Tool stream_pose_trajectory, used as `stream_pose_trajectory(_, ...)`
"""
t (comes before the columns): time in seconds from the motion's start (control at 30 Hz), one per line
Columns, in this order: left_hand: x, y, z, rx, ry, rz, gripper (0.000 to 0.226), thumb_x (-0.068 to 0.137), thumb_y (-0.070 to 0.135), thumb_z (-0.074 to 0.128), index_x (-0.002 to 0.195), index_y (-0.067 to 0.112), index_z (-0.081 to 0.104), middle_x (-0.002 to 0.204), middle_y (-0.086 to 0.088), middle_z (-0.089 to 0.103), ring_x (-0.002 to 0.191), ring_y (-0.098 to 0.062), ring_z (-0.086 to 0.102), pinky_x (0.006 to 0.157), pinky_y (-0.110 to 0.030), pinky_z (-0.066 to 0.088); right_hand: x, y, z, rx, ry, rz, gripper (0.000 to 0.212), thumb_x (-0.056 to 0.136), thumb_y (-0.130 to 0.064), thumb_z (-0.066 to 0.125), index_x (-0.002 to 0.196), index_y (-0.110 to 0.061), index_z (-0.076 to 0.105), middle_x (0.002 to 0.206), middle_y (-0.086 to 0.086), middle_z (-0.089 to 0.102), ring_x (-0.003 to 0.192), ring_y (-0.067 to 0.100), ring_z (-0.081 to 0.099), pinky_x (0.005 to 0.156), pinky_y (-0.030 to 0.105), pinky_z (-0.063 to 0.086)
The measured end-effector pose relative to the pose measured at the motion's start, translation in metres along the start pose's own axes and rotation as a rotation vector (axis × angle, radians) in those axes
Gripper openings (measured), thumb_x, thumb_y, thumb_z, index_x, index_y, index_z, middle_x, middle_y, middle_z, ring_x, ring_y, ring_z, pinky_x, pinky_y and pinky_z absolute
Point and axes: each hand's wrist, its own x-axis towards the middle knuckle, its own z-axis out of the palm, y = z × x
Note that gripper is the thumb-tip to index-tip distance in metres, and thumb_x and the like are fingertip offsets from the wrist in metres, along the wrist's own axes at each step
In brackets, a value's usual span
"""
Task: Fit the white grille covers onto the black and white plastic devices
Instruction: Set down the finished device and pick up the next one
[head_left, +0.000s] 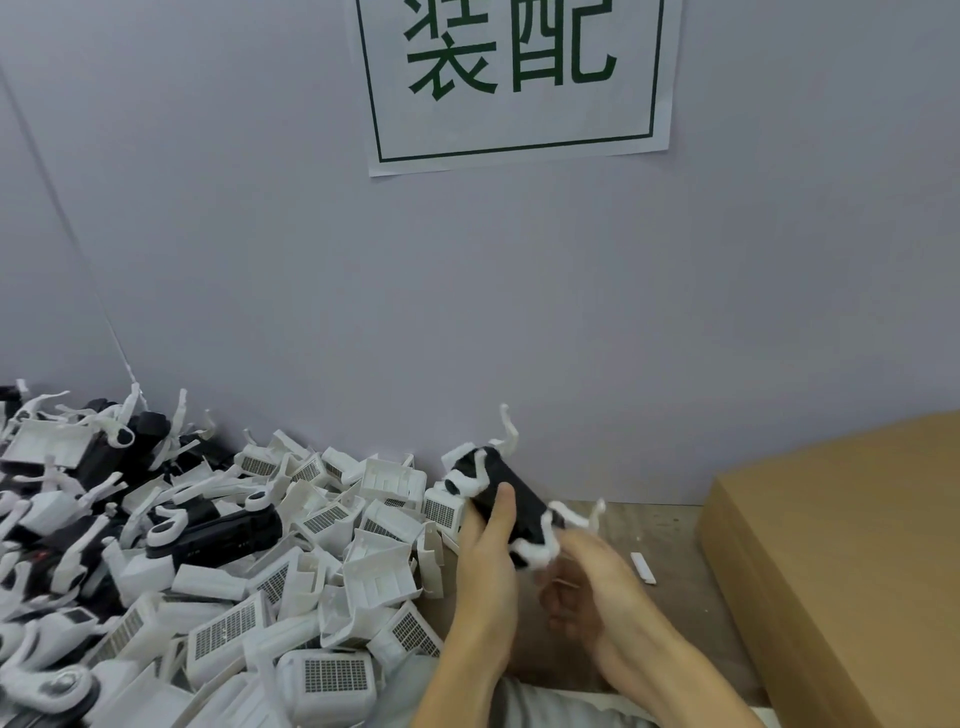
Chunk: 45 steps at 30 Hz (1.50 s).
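A black and white plastic device (511, 493) with curved white arms is lifted above the table near the wall. My left hand (488, 551) grips its black body from the left, thumb on top. My right hand (587, 577) is at the device's lower white end, blurred; its fingers curl under that end. A heap of white grille covers (332, 670) lies at the lower left. More black and white devices (208, 535) are piled at the far left.
A brown cardboard box (841, 561) stands at the right. A small white strip (643, 567) lies on the table beside it. A grey wall with a printed sign (514, 78) rises right behind the table.
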Motion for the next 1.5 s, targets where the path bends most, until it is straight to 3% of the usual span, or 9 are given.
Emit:
stream_pose_trajectory(0.2,0.004,0.032,-0.004,-0.183,0.043,-0.053,0.047,0.089,0.032,0.063,0.120,-0.004,0.061,0.093,-0.014,0.074,0.081,-0.027,0.069,0.075,-0.037,0.057,-0.007,-0.001,-0.004,0.073,-0.136,-0.054,0.035,0.078,-0.032,0.080,0.103,-0.011,0.067,0.086,0.010,0.064,0.063,0.018,0.056,0.055,0.028,0.041)
stream_pose_trajectory(0.47,0.018,0.078,-0.047,-0.248,0.370,-0.039,0.038,0.079,0.037,0.082,0.104,0.013,0.067,0.098,-0.008,0.074,0.087,-0.026,0.072,0.081,-0.043,0.058,0.012,0.014,0.008,-0.916,0.184,-0.291,0.032,0.086,-0.040,0.071,0.111,-0.022,0.063,0.094,-0.008,0.063,0.076,-0.002,0.058,0.066,0.010,0.044)
stream_pose_trajectory(0.6,0.022,0.088,-0.053,-0.256,0.337,-0.012,0.017,0.084,0.036,0.066,0.084,0.020,0.060,0.075,0.000,0.060,0.067,-0.022,0.060,0.063,-0.033,0.048,0.036,0.013,0.039,-1.300,0.162,-0.237,0.051,0.085,-0.065,0.059,0.114,-0.022,0.059,0.118,-0.002,0.052,0.111,0.016,0.050,0.095,0.033,0.044)
stream_pose_trajectory(0.73,0.021,0.086,-0.050,-0.083,0.272,0.026,0.025,0.079,0.029,0.079,0.093,0.010,0.072,0.086,-0.010,0.074,0.082,-0.029,0.071,0.077,-0.044,0.059,0.054,0.021,0.061,-1.584,0.232,-0.225,0.052,0.089,-0.067,0.050,0.115,-0.022,0.056,0.127,-0.001,0.051,0.127,0.025,0.042,0.106,0.049,0.028)
stream_pose_trajectory(0.87,0.020,0.075,-0.044,-0.018,0.203,0.018,0.020,0.079,0.021,0.082,0.091,0.008,0.074,0.079,-0.008,0.075,0.067,-0.021,0.072,0.057,-0.036,0.059,0.050,0.016,0.052,-1.525,0.267,-0.294,0.023,0.094,-0.043,0.051,0.098,-0.021,0.057,0.110,0.000,0.063,0.108,0.025,0.058,0.095,0.042,0.039)
stream_pose_trajectory(0.97,0.019,0.066,-0.039,0.049,0.149,0.034,0.023,0.083,0.025,0.080,0.098,0.010,0.073,0.086,-0.007,0.076,0.078,-0.023,0.074,0.076,-0.045,0.062,0.037,0.007,0.033,-1.274,0.319,-0.305,0.022,0.095,-0.034,0.044,0.084,-0.018,0.054,0.091,0.005,0.063,0.083,0.025,0.059,0.071,0.038,0.048)
stream_pose_trajectory(1.23,0.008,0.022,-0.005,0.248,0.046,-0.049,0.013,0.091,0.038,0.069,0.101,0.030,0.070,0.094,0.005,0.075,0.086,-0.013,0.071,0.082,-0.035,0.058,-0.010,-0.003,-0.014,-0.291,0.376,-0.400,0.028,0.109,-0.024,0.033,0.109,-0.024,0.061,0.077,0.009,0.074,0.054,0.011,0.061,0.052,0.023,0.049)
stream_pose_trajectory(1.37,-0.001,0.008,0.008,0.102,-0.122,-0.175,0.032,0.098,0.037,0.058,0.110,0.010,0.070,0.080,-0.006,0.072,0.060,-0.015,0.065,0.054,-0.028,0.051,-0.017,0.004,-0.002,-0.390,0.216,-0.455,0.025,0.108,-0.023,0.035,0.111,-0.029,0.058,0.077,0.006,0.072,0.054,0.006,0.058,0.051,0.015,0.045)
stream_pose_trajectory(1.5,-0.004,-0.003,0.009,0.344,-0.171,0.042,0.020,0.100,0.026,0.058,0.104,0.015,0.074,0.091,-0.002,0.078,0.084,-0.011,0.073,0.062,-0.013,0.051,-0.012,0.008,-0.001,-0.692,0.277,-0.510,0.015,0.105,-0.026,0.040,0.097,-0.036,0.047,0.083,-0.009,0.066,0.080,-0.016,0.057,0.063,0.001,0.040)
